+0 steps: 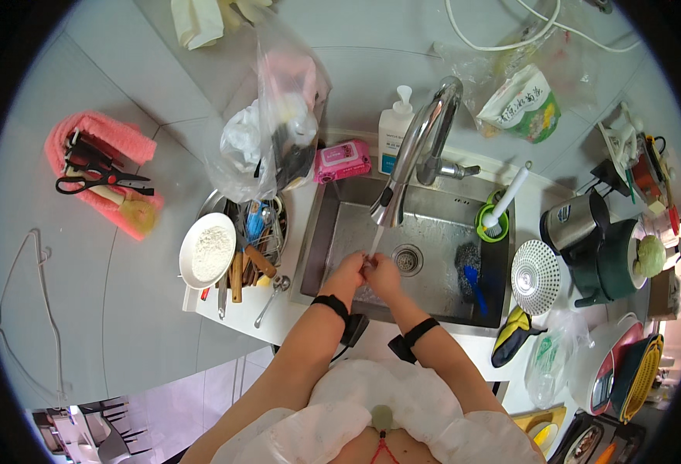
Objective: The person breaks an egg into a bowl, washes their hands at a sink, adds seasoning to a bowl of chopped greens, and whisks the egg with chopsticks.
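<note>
My left hand [350, 271] and my right hand [384, 274] meet over the stainless steel sink [355, 217]. A thin stream of water [377, 239] falls onto the fingers from the chrome faucet [388, 206]. The fingertips are bent together and touching; whether anything small lies between them is hidden. To the right of the hands is the sink's drain [406, 260]. A blue scrub brush [475, 287] and a dark mesh scourer [467, 258] rest near the sink's right wall.
Left of the sink, a white bowl of white powder [211, 250] sits by a utensil basket [268, 217]. Behind stand pink wipes [343, 160] and a pump bottle [392, 136]. A white colander [536, 278], kettle [575, 217] and yellow-black cloth [514, 337] are at right.
</note>
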The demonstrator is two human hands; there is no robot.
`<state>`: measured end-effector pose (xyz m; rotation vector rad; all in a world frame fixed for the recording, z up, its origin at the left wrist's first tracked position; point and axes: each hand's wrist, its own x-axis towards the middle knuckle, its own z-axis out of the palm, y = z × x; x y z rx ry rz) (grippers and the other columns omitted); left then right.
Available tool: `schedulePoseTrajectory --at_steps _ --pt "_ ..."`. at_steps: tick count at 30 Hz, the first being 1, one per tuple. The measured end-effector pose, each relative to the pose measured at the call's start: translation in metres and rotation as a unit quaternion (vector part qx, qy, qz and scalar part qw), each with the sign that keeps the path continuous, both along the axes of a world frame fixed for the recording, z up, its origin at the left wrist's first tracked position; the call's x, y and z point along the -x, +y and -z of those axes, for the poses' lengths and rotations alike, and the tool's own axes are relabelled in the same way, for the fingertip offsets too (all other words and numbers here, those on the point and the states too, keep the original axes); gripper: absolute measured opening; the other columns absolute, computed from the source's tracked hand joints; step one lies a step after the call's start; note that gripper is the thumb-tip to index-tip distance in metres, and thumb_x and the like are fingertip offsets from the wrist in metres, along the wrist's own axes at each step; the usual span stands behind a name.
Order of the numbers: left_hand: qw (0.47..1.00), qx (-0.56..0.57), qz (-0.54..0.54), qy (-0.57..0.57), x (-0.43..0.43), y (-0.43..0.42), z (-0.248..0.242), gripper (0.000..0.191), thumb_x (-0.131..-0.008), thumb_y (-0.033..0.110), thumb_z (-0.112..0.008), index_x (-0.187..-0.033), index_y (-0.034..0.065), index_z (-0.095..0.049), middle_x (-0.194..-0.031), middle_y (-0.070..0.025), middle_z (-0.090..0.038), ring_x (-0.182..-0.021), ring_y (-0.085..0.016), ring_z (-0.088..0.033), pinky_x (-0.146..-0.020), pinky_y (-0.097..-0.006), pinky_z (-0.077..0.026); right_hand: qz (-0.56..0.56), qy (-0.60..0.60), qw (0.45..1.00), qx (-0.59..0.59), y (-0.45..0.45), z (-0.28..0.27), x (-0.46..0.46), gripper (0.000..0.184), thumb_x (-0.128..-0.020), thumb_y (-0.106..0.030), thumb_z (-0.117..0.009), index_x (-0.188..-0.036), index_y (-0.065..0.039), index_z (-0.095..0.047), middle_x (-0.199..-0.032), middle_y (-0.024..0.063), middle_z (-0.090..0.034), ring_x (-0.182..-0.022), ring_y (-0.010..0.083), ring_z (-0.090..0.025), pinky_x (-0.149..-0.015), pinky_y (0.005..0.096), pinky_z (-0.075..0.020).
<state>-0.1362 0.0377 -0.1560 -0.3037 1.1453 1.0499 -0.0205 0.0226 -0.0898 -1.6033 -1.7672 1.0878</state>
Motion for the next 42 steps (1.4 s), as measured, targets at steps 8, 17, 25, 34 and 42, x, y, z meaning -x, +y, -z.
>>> schedulePoseTrajectory --at_steps 8,17,25,34,42 --pt "0.915 -0.074 0.182 0.351 -0.035 0.031 -0.008 0.017 -0.076 0.014 -0.058 -0.089 0.0039 -0.063 -0.076 -0.0087 -0.062 -0.068 -0.024 -0.059 -0.062 -0.0359 -0.048 0.158 0.237 0.940 0.189 0.020 0.021 -0.023 0.025 -0.077 -0.021 -0.057 -0.094 -0.003 -0.060 -0.080 0.0060 -0.061 -0.070 0.0166 -0.057 -0.061 0.0314 -0.0454" --pt "0.869 -0.141 0.210 0.426 -0.012 0.021 -0.045 0.014 -0.072 0.013 -0.067 -0.084 0.0051 -0.065 -0.070 -0.0088 -0.063 -0.062 -0.019 -0.059 -0.054 -0.0343 -0.046 0.105 0.320 0.894 0.296 0.027 0.012 -0.026 0.025 -0.076 -0.021 -0.063 -0.097 -0.010 -0.058 -0.088 0.0016 -0.059 -0.079 0.0139 -0.055 -0.070 0.0275 -0.0430" --pt "0.951 -0.153 0.179 0.201 -0.011 0.010 -0.079 0.014 -0.077 0.010 -0.068 -0.079 0.0051 -0.055 -0.059 -0.0022 -0.050 -0.045 -0.011 -0.044 -0.040 -0.0279 -0.034 0.121 0.344 0.897 0.250 0.040 0.028 -0.052 0.022 -0.068 -0.016 -0.075 -0.087 -0.011 -0.064 -0.077 -0.0018 -0.060 -0.063 0.0116 -0.052 -0.060 0.0243 -0.0419" --pt "0.942 -0.032 0.110 0.316 -0.005 -0.001 -0.078 0.015 -0.079 0.009 -0.065 -0.086 0.0018 -0.055 -0.068 -0.0049 -0.052 -0.052 -0.014 -0.051 -0.044 -0.0303 -0.040 -0.037 0.035 0.994 -0.095 0.042 -0.011 -0.037 0.019 -0.071 -0.019 -0.071 -0.078 -0.004 -0.060 -0.072 0.0097 -0.062 -0.064 0.0224 -0.059 -0.061 0.0323 -0.0458" --pt "0.938 -0.143 0.080 0.304 0.003 0.000 -0.057 0.012 -0.080 0.007 -0.062 -0.089 0.0051 -0.055 -0.082 -0.0049 -0.056 -0.074 -0.017 -0.057 -0.058 -0.0293 -0.044 0.038 0.041 0.996 -0.075 0.032 -0.011 -0.026 0.016 -0.073 -0.013 -0.067 -0.082 -0.004 -0.057 -0.070 0.0094 -0.060 -0.063 0.0225 -0.058 -0.060 0.0321 -0.0454"
